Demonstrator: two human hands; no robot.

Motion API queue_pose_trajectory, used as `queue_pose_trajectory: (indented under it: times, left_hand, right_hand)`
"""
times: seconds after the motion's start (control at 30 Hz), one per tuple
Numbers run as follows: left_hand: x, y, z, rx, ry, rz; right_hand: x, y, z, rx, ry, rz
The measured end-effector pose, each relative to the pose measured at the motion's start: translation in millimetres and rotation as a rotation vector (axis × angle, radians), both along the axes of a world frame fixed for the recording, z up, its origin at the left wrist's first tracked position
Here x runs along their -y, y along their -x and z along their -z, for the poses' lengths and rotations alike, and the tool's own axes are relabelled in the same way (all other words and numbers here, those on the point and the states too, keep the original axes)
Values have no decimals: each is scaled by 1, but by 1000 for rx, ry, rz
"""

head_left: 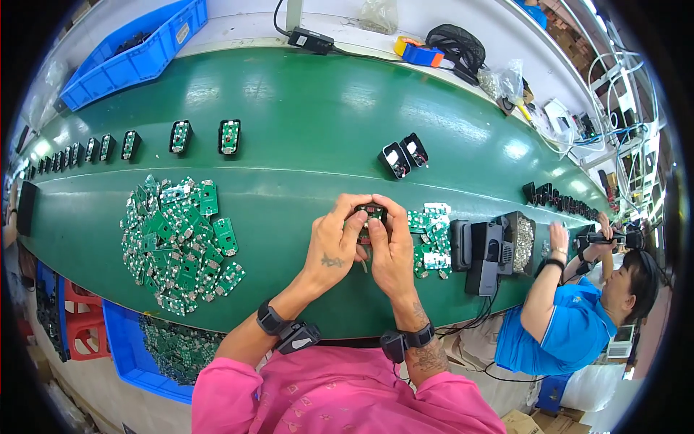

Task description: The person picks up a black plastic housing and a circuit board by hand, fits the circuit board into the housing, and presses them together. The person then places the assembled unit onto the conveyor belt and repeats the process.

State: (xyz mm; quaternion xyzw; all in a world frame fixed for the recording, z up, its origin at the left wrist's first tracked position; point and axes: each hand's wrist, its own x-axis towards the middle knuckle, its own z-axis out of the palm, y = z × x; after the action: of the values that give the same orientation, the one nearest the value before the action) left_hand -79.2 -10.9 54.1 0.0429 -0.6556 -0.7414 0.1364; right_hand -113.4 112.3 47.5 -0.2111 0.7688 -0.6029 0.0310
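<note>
Near the front edge of the bench, both hands hold one small black plastic case with a green circuit board [371,212] in it. My left hand [334,240] wraps its left side, thumb on the board. My right hand [391,249] grips the other side, its thumb pressed on the board's face. The fingertips beneath the case are hidden. Just right of my right hand lies a small pile of green circuit boards [431,235]. A far bigger heap of circuit boards [181,242] spreads to the left of my left hand.
Cases with boards [229,137] form a row toward the far left. Two open black cases [403,155] lie beyond my hands. A grey device [486,258] and a bin of small parts [519,244] stand right, near a co-worker in blue [571,318]. A blue crate [134,61] sits back left.
</note>
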Motion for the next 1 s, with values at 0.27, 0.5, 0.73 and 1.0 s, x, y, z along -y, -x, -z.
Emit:
queue_pose_trajectory:
  times: [0.27,0.5,0.73,1.0]
  left_hand:
    - [8,8,10,-39,29,-116]
    - [9,20,16,-79,58,-153]
    - [67,38,33,238,62,-378]
    - [136,117,46,263,508,-461]
  right_hand:
    - [17,14,7,27,89,21]
    - [24,23,15,-42,112,57]
    - [10,-19,23,-146,-128,76]
    - [-44,-64,32,-185,-115,-51]
